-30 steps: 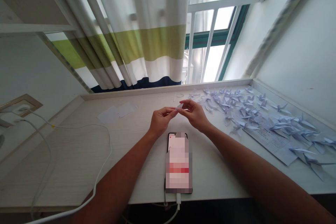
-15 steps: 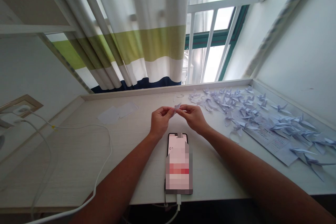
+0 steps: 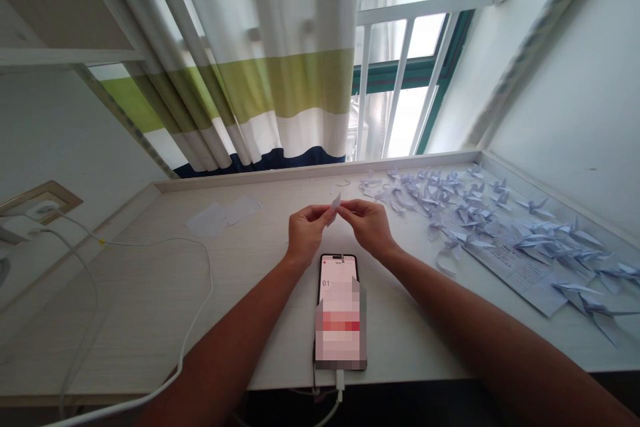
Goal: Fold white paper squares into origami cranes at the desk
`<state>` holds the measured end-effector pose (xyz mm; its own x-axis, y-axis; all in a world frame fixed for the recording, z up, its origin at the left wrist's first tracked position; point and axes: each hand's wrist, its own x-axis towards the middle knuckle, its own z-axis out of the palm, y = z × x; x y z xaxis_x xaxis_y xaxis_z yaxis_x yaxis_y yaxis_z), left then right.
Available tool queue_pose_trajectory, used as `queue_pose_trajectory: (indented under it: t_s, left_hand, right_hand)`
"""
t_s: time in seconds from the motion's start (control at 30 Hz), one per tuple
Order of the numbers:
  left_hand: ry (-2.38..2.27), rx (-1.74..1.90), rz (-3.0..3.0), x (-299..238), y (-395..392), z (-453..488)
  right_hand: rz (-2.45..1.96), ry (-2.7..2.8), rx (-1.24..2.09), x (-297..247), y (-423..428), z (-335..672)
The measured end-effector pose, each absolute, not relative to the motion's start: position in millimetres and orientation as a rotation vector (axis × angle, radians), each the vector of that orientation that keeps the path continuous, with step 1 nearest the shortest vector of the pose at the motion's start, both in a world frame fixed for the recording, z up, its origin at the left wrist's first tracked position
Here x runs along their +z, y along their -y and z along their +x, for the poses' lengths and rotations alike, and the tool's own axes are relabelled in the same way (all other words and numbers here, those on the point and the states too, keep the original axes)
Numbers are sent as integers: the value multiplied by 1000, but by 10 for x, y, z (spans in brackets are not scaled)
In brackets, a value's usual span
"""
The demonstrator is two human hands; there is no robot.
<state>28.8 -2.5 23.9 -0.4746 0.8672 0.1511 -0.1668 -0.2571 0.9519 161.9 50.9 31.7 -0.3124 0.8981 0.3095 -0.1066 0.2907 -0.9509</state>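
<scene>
A small folded piece of white paper is pinched between my two hands, above the middle of the desk. My left hand grips its lower left side with thumb and fingers closed. From the other side, my right hand holds it, thumb and forefinger pressed together at the paper. Its pointed tip stands up between the fingertips; the lower part is hidden by them. Just below my hands a phone lies face up, its screen partly blurred out.
Many folded paper cranes cover the right side of the desk, some on a printed sheet. Flat white paper pieces lie at the left. A white cable loops across the left side, and a charging cable runs from the phone.
The folded paper has turned more upright, and its tip points higher. Both hands stay in nearly the same place, with the fingers slightly shifted.
</scene>
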Motion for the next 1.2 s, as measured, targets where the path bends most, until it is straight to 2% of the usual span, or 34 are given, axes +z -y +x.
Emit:
queue_pose_trajectory:
  t_s: [0.83, 1.2]
  left_hand:
    - [-1105, 1762, 727, 295, 28, 249]
    - [-1114, 1647, 900, 313, 40, 187]
  right_hand:
    - [-718, 1498, 1189, 363, -467, 1623]
    - [-745, 1564, 1173, 413, -469, 1645]
